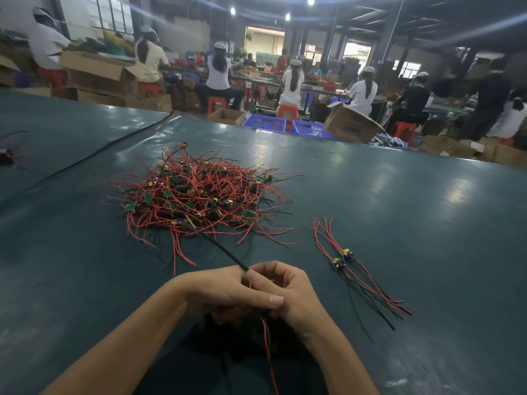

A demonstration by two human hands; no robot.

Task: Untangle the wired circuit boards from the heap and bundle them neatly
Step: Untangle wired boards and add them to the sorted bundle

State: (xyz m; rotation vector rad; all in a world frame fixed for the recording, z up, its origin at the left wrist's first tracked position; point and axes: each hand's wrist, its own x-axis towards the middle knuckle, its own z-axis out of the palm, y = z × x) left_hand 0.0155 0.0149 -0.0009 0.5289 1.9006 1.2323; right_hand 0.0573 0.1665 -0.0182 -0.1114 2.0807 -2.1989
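Note:
A heap of small circuit boards (196,195) with tangled red and black wires lies in the middle of the dark green table (399,212). To its right, a small laid-out group of two or three wired boards (343,259) rests with wires aligned. My left hand (225,289) and my right hand (285,289) are pressed together near the front edge, both closed on a wired board whose black wire (225,252) stretches up into the heap. Red and black wires (268,346) hang below my hands. The board itself is hidden by my fingers.
A black cable (99,152) runs diagonally across the table's left part. More dark wired parts (7,159) lie at the far left edge. Beyond the table are cardboard boxes (350,124), blue crates (265,122) and several seated workers.

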